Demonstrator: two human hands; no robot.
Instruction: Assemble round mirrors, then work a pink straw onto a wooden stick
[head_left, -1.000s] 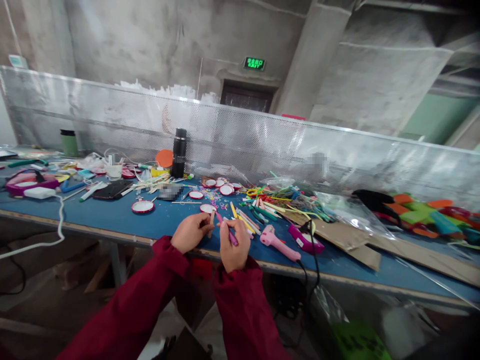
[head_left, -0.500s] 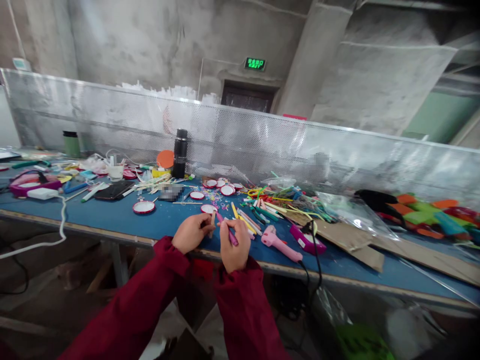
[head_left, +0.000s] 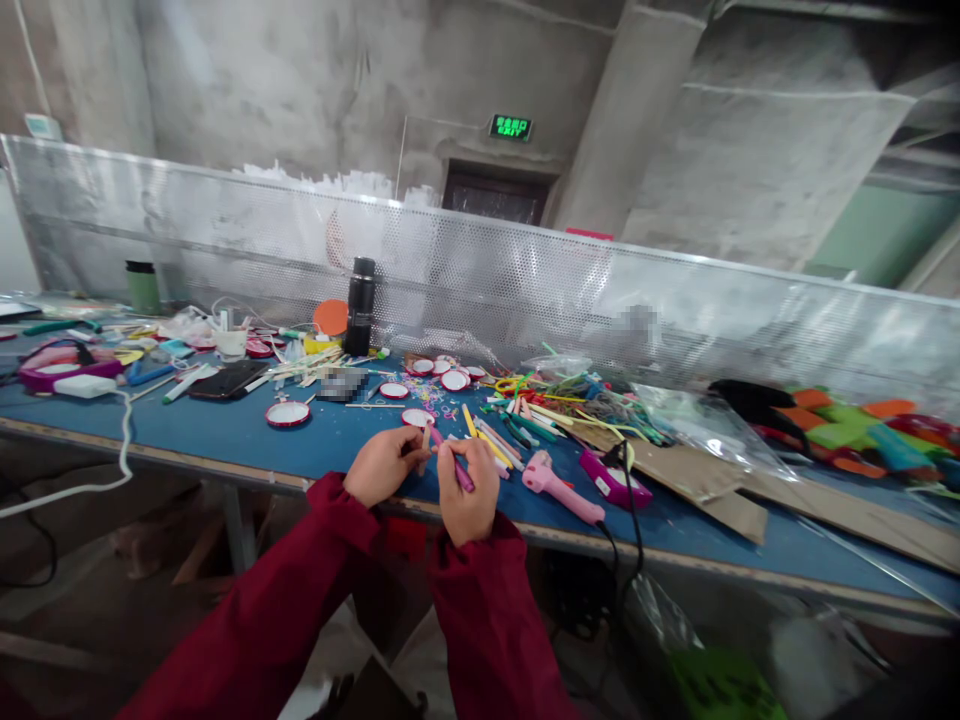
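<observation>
Head view: over the near edge of the worktop (head_left: 225,430), I see the right hand (head_left: 469,492) gripping a purple pen-like tool (head_left: 465,480). The left hand (head_left: 384,466) pinches a small tan stick (head_left: 426,440) nearly upright beside it, seemingly for steadiness

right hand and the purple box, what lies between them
The pink corded tool and, nearer the right hand, the ends of some slim sticks, in the head view.

A: Landmark?
B: Tall black cylindrical bottle (head_left: 361,310).
A: Around it?
B: Round orange disc (head_left: 330,318) just left, green black-lidded cup (head_left: 143,290) farther left, green-lit rectangular exit sign (head_left: 511,127) up and right.
</observation>
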